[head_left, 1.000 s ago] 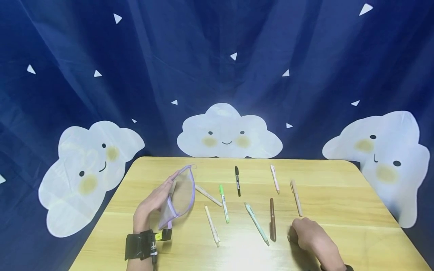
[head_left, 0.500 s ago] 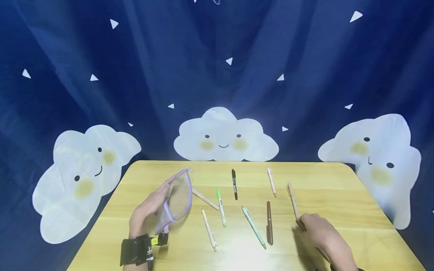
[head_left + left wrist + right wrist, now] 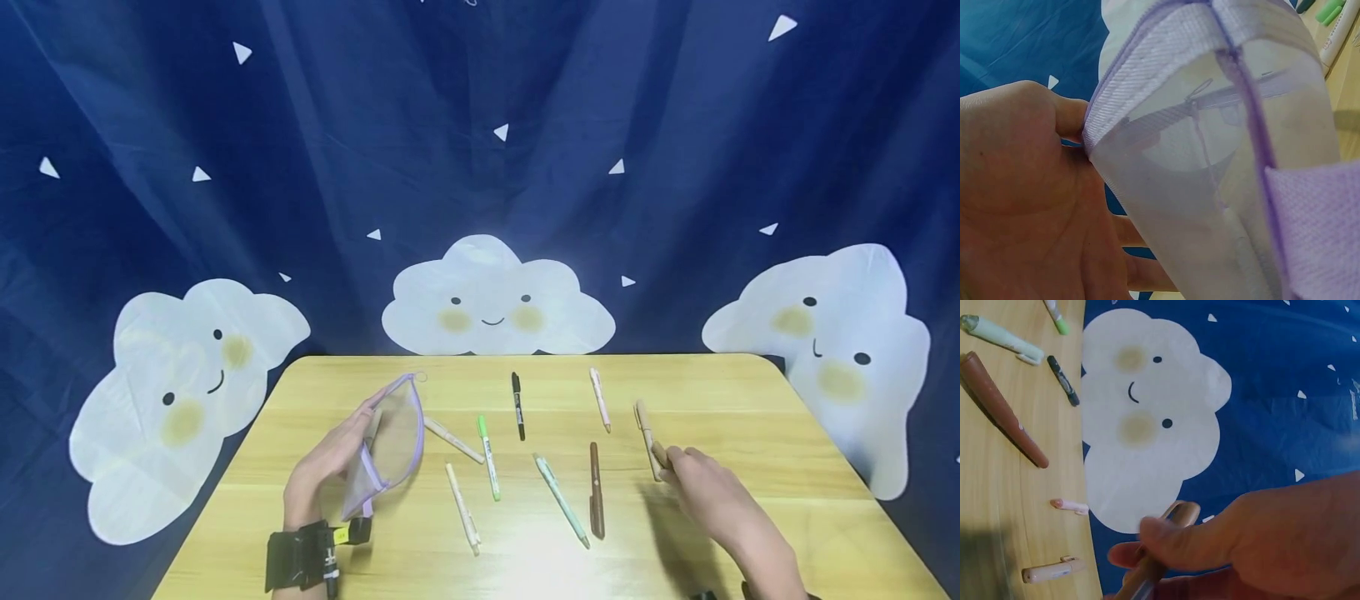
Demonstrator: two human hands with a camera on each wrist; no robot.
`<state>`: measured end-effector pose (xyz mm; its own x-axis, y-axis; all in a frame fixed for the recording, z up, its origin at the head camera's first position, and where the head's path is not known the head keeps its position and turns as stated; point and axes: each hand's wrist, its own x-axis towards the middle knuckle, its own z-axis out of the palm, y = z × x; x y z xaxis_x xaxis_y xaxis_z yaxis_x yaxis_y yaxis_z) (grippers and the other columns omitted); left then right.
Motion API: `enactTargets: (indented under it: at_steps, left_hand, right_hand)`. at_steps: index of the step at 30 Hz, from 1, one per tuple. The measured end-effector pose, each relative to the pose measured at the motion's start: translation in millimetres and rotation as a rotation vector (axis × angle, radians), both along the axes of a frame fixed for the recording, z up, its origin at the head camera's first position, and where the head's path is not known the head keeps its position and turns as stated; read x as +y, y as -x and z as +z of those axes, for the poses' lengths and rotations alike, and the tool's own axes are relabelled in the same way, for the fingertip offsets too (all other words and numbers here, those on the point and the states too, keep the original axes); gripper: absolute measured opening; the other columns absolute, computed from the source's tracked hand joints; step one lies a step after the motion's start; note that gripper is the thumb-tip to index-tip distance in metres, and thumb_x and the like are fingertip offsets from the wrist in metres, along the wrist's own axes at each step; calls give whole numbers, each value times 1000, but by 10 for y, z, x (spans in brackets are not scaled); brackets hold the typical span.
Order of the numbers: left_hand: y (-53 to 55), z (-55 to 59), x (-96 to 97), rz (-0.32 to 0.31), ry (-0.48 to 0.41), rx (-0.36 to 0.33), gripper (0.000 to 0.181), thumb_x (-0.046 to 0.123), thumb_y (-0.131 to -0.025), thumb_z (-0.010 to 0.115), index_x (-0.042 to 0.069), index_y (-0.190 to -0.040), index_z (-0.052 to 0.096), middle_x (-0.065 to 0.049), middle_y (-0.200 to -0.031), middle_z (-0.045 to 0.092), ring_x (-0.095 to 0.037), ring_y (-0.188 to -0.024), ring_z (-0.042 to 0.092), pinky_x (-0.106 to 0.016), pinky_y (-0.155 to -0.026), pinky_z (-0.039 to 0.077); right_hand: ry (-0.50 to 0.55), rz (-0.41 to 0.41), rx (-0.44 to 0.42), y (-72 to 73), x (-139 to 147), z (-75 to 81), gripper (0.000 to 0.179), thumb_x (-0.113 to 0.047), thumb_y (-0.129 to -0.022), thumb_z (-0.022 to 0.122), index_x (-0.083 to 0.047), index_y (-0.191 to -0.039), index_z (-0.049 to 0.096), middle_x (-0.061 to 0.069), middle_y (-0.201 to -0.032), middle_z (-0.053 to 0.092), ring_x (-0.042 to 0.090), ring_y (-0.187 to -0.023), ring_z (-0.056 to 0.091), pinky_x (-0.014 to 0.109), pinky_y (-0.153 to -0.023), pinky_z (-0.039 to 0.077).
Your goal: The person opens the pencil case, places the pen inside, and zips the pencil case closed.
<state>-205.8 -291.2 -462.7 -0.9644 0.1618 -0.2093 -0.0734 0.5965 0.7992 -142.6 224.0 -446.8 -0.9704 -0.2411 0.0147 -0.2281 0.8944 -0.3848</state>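
My left hand pinches the rim of a see-through pencil pouch with lilac trim, its mouth facing right. In the left wrist view the thumb presses the pouch's zipper edge, and a pale pen shows dimly through the wall. My right hand grips a tan-brown pen between thumb and fingers, above the table. Just beyond it in the head view lies a beige capped pen. Left of that hand lies a brown marker.
Spread over the wooden table are a mint pen, a green-capped marker, a black marker, a pink pen and two cream pens, one nearer and one beside the pouch. A blue cloud-print curtain hangs behind.
My right hand has risen from the table with the tan-brown pen and moved away and slightly right. The left hand keeps its hold on the pouch. The head view has shifted a little.
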Motion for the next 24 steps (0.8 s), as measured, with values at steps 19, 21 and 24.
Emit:
enactTargets:
  at_steps: [19, 21, 24]
  left_hand:
    - [13, 13, -9, -10, -12, -1, 56, 50, -112, 25, 35, -165, 21, -17, -170, 14, -58, -133, 38, -54, -63, 58]
    - [10, 4, -10, -12, -11, 2, 55, 48, -113, 24, 32, -165, 21, -19, -170, 14, -60, -135, 35, -59, -66, 58]
    - [8, -15, -5, -18, 0, 18, 55, 45, -113, 22, 29, -166, 20, -19, -170, 14, -60, -139, 31, -64, -71, 57]
  right_hand:
    - [85, -16, 299, 66, -439, -59, 21, -1, -89, 76, -8, -109, 71, 0, -87, 69, 19, -73, 64, 40, -57, 53]
    - [86, -9, 278, 61, -449, -70, 22, 2, -90, 73, -8, -109, 70, 0, -87, 67, 19, -75, 64, 39, -58, 53]
    - [116, -8, 274, 68, -458, -88, 22, 5, -89, 72, -7, -108, 70, 0, -87, 66, 18, -76, 63, 37, -59, 52]
